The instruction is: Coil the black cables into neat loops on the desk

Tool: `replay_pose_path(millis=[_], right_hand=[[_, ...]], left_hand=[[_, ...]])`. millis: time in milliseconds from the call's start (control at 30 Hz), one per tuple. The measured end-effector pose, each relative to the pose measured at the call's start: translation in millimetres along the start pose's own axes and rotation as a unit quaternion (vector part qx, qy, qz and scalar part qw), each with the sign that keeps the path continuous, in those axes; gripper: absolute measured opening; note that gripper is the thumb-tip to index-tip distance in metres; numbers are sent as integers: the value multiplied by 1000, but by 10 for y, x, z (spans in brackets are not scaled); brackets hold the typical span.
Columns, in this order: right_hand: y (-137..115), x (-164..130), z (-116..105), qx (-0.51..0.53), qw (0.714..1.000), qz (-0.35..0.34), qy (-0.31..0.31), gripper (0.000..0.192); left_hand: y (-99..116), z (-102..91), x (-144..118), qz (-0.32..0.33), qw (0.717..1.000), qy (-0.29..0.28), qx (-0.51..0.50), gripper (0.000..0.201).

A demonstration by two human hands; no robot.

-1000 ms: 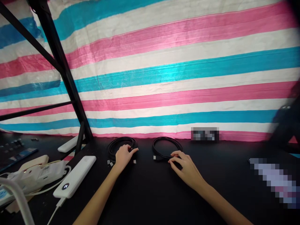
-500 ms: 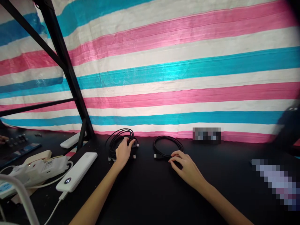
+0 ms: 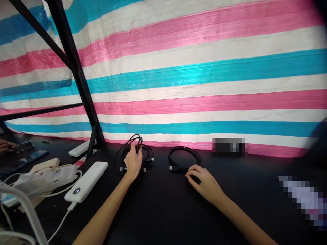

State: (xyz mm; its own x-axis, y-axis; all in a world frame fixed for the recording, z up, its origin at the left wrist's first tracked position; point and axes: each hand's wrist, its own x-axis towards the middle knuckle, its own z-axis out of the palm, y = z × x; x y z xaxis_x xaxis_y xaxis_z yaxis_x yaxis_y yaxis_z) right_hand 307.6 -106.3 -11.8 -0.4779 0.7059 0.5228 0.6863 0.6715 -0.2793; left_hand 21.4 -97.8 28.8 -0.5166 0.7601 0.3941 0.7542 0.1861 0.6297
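My left hand (image 3: pixel 133 160) pinches loops of a black coiled cable bundle (image 3: pixel 146 153) and lifts part of it off the black table (image 3: pixel 163 211); several small white-tipped plugs hang around it. A second coiled black cable (image 3: pixel 184 157) lies flat to the right. My right hand (image 3: pixel 204 182) rests on the table with its fingertips at the near edge of that second coil, fingers curled, gripping nothing that I can see.
A white power bank (image 3: pixel 87 181) with a cable lies at the left, beside a white power strip (image 3: pixel 46 177). A black metal frame leg (image 3: pixel 84 92) stands behind it. A striped pink, blue and white tarp (image 3: pixel 194 75) hangs at the back. Another person's hand (image 3: pixel 4 145) is at the far left.
My left hand has closed on the left cable bundle and raised some loops upward. My right hand has stayed by the second coil.
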Motion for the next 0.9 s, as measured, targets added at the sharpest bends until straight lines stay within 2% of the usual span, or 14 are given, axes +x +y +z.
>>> replay_pose_path(millis=[133, 267, 333, 400, 467, 567, 667, 733, 833, 900], right_hand=[[3, -4, 6, -2, 1000, 1, -6, 19], [9, -4, 12, -7, 1000, -6, 3, 19], [10, 0, 9, -7, 1000, -7, 6, 20], [-3, 5, -1, 0, 1000, -3, 9, 21], [-42, 11, -19, 16, 1000, 7, 15, 22], [-141, 14, -59, 72, 997, 26, 25, 26], [-238, 15, -104, 182, 982, 43, 34, 30], [-276, 19, -133, 255, 964, 49, 51, 35], [-296, 25, -159, 316, 944, 51, 75, 40], [-306, 26, -161, 336, 937, 71, 70, 38]], left_hand=[[20, -64, 5, -32, 995, 91, -38, 36], [58, -73, -51, -21, 985, 154, -71, 34], [68, -31, -111, 25, 979, 173, -103, 32], [72, 29, -188, 118, 969, 169, -136, 30], [79, 84, -278, 220, 955, 132, -148, 28], [122, 122, -439, 336, 933, 24, -127, 22], [213, 116, -630, 443, 886, -85, -111, 11], [281, 104, -758, 510, 844, -153, -71, 18], [358, 84, -917, 563, 789, -244, 23, 37], [386, 74, -986, 557, 781, -276, 54, 39]])
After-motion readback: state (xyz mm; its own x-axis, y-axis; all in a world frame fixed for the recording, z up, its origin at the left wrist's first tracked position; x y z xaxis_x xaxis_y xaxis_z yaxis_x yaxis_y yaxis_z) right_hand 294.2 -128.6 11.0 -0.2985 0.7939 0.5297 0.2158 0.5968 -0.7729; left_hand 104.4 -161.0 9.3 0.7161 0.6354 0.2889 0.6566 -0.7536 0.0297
